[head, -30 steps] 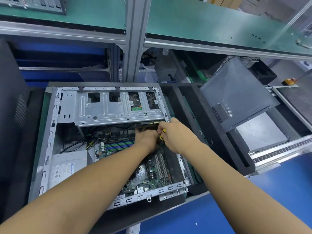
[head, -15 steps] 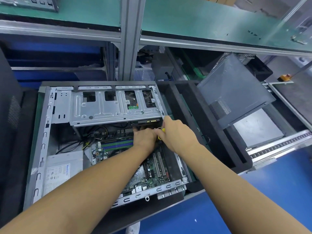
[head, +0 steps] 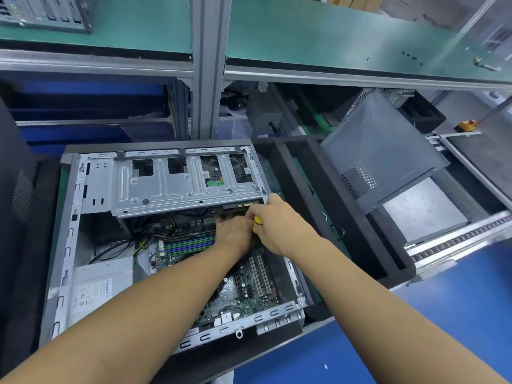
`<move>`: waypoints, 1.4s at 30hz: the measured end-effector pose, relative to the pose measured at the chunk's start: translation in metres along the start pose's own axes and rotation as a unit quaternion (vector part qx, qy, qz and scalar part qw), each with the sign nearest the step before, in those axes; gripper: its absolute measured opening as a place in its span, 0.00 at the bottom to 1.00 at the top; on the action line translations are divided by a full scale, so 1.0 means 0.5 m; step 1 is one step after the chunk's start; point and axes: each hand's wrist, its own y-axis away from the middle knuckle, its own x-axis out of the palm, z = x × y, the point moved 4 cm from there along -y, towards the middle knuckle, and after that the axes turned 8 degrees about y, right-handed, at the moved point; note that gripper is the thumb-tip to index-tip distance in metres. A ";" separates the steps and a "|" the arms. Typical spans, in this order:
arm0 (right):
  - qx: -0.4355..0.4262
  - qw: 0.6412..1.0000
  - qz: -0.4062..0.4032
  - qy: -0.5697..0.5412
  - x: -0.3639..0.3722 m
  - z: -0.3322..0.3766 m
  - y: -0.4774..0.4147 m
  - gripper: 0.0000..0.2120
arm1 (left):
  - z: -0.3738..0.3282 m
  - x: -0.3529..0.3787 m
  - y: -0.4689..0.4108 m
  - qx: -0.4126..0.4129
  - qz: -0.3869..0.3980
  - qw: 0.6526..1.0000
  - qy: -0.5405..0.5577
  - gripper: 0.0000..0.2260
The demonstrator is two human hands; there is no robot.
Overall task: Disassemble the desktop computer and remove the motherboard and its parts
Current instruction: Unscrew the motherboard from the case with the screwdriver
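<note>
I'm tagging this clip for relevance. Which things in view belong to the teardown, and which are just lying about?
In the job:
open computer case
motherboard
drive cage
yellow-handled screwdriver, gripped by the right hand
left hand beside it

Lying about:
grey side panel
second computer on the upper shelf
black foam tray

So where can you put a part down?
The black foam tray right of the computer case has bare slots; the green shelf above is mostly bare. Under the drive cage it's crowded: left hand, right hand, cables.
</note>
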 end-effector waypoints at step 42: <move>0.004 0.972 -0.170 -0.164 -0.051 -0.052 0.019 0.07 | 0.013 -0.046 0.037 0.089 0.019 0.995 0.031 0.09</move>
